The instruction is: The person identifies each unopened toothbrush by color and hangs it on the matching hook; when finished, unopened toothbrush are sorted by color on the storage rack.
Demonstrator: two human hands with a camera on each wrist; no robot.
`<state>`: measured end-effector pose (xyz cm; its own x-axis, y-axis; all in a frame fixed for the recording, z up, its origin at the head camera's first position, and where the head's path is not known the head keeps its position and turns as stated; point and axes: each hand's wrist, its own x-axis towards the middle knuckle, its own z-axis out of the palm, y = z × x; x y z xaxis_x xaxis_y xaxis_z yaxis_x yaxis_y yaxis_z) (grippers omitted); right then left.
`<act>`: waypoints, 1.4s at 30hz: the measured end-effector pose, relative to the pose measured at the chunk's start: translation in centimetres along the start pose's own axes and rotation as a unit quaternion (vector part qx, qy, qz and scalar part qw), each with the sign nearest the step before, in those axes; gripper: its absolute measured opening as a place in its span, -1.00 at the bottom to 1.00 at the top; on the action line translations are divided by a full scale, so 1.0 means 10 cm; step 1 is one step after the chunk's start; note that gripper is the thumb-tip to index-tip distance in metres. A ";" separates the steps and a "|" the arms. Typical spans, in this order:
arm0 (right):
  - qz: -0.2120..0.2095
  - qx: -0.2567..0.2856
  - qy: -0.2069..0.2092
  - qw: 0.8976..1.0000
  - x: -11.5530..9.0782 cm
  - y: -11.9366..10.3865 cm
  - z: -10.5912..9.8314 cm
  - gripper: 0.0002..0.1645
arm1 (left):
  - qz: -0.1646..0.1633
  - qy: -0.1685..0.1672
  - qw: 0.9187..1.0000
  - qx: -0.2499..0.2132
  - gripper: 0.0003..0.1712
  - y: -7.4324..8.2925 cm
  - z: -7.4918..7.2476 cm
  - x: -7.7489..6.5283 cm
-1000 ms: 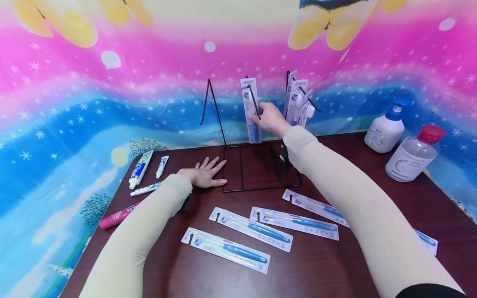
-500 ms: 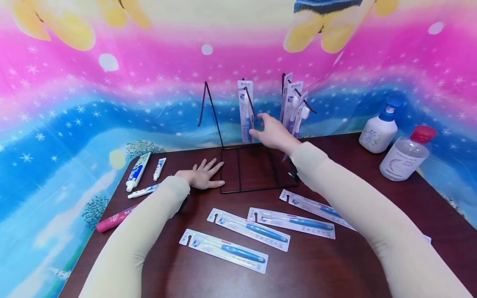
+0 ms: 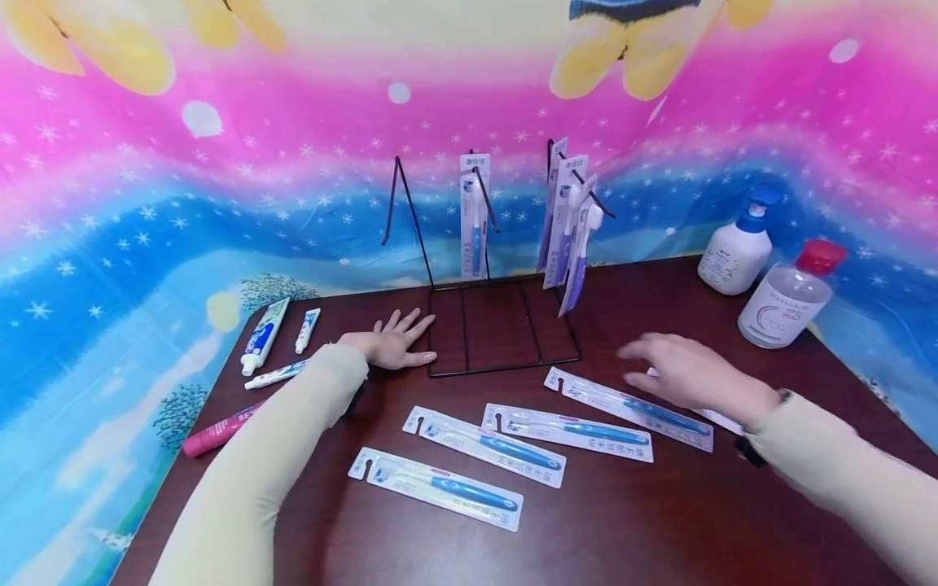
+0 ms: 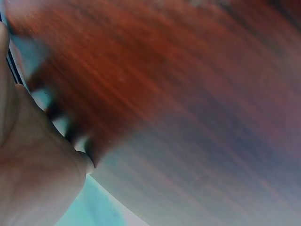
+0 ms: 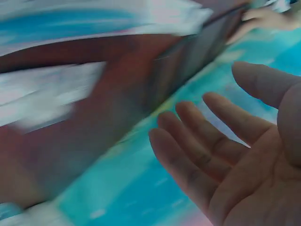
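Note:
My left hand [image 3: 388,346] rests spread on the table, fingertips right at the left side of a black wire display rack [image 3: 504,367]. A packaged blue toothbrush [image 3: 472,232] hangs on the rack's middle hook. Several packaged purple toothbrushes [image 3: 566,224] hang on the right hook; the left hook [image 3: 391,199] is bare. My right hand [image 3: 681,370] hovers over the right of the table with nothing in it; the right wrist view shows its fingers loosely extended. Beneath it lies a packaged toothbrush [image 3: 637,411], and another is mostly hidden behind the hand. More packaged blue toothbrushes [image 3: 484,446] lie in front of the rack.
Toothpaste tubes [image 3: 265,335] and a pink tube [image 3: 220,430] lie at the table's left edge. At the back right stand a white pump bottle [image 3: 735,256] and a clear bottle with a red cap [image 3: 786,305]. A printed cloth [image 3: 330,236] hangs behind the table.
My right hand has let go of the blue toothbrush package on the middle hook and moved down and right, over the packages on the table. The left hand has stayed put.

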<state>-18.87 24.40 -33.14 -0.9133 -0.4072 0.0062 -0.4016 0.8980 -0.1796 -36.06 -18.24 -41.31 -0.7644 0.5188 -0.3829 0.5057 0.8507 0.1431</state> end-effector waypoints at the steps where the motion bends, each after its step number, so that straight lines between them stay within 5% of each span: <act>1: 0.013 0.002 -0.008 1.000 -0.10 0.14 0.02 -0.55 | -0.001 0.000 1.000 -0.002 0.00 0.00 0.00 -0.01; 6: 0.073 0.024 -0.050 0.996 -0.53 0.74 0.12 -0.45 | 0.010 0.007 1.000 -0.025 0.01 -0.05 0.04 0.04; 11: 0.118 0.053 -0.081 0.988 -0.77 0.98 0.21 -0.23 | 0.008 0.008 1.000 -0.013 -0.01 -0.03 0.03 0.02; 24: 0.119 0.026 -0.039 0.992 -0.81 0.95 0.35 -0.37 | 0.007 0.005 1.000 -0.013 0.03 0.00 0.03 0.00; 31: 0.128 0.051 -0.063 0.988 -0.78 1.00 0.34 -0.40 | 0.009 0.007 1.000 -0.013 0.02 0.00 0.02 -0.01; 36: 0.133 0.038 -0.063 0.988 -0.77 1.01 0.24 -0.58 | 0.008 0.009 1.000 -0.013 0.02 0.00 0.03 -0.02; 42: 0.133 0.018 0.010 0.991 -0.75 0.88 -0.10 -0.63 | 0.011 0.013 1.000 -0.013 0.02 0.00 0.03 -0.03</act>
<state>-15.66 35.53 -33.74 -0.9878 -0.1534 -0.0257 -0.1446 0.9665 -0.2120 -35.73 -18.39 -41.47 -0.7639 0.5383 -0.3559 0.5118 0.8413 0.1739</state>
